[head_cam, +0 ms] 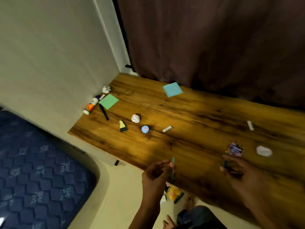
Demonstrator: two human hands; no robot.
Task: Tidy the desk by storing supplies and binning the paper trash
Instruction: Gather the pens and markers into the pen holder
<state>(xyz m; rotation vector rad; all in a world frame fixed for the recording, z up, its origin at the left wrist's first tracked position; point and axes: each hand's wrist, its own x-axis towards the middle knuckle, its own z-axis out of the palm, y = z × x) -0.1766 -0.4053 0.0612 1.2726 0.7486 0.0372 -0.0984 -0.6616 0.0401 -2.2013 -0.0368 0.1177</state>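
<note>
The left hand (156, 171), at lower centre of the frame, pinches a thin green pen (173, 169) between thumb and fingertips, held nearly upright over the near edge of the desk (189, 116). The right hand (237, 171), at lower right, has its fingers curled round a dark slender item; motion blur prevents identifying it.

Supplies remaining on the desk:
- Upper left: glue bottle (91, 105), black marker (104, 112), green note pad (109, 101), crumpled paper (106, 89).
- Top centre: blue note pad (172, 89).
- Centre: a second paper ball (135, 118), round blue tin (145, 129), small white stick (167, 129).
- Right: purple wrapper (235, 149), white oval piece (263, 151).

A yellow packet (174, 194) lies on the floor under the near edge; whether it is the storage pouch cannot be told.

Recommended procedure: the step in hand appears to be gathering pens. Keep a firm pinch near the pen's middle so it does not swing. Combine both items in one hand, freeing the other. Then store them before reaching for the far corner. Handle paper balls separately; they go to the bin, which is not in view.
</note>
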